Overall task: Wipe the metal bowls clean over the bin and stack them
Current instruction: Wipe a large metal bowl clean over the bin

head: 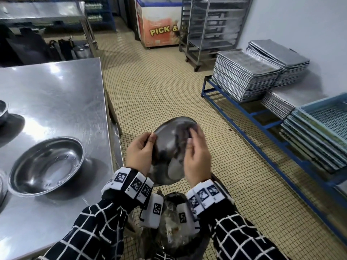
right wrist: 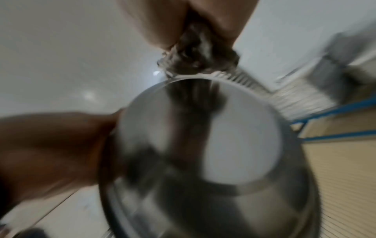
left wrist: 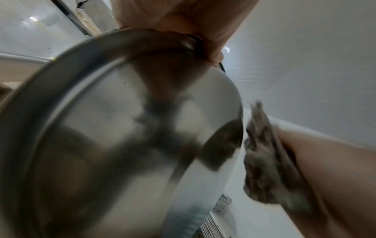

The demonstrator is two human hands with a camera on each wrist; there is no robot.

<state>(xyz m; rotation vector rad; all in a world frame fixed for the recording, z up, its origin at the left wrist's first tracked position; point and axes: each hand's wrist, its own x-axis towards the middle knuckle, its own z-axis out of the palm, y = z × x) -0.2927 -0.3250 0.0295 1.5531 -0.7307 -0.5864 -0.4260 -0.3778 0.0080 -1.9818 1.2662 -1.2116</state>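
My left hand (head: 139, 152) pinches the tilted metal bowl (head: 169, 145) by its rim at frame centre. My right hand (head: 196, 156) clasps a grey rag (left wrist: 264, 157) against it. The bowl looks light, stiff and slick, so the rim is the safest hold.

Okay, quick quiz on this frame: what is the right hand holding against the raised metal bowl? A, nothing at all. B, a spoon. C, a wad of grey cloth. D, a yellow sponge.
C: the right hand grips a wad of grey cloth by the edge of the metal bowl, which the left hand holds by its rim over the bin.
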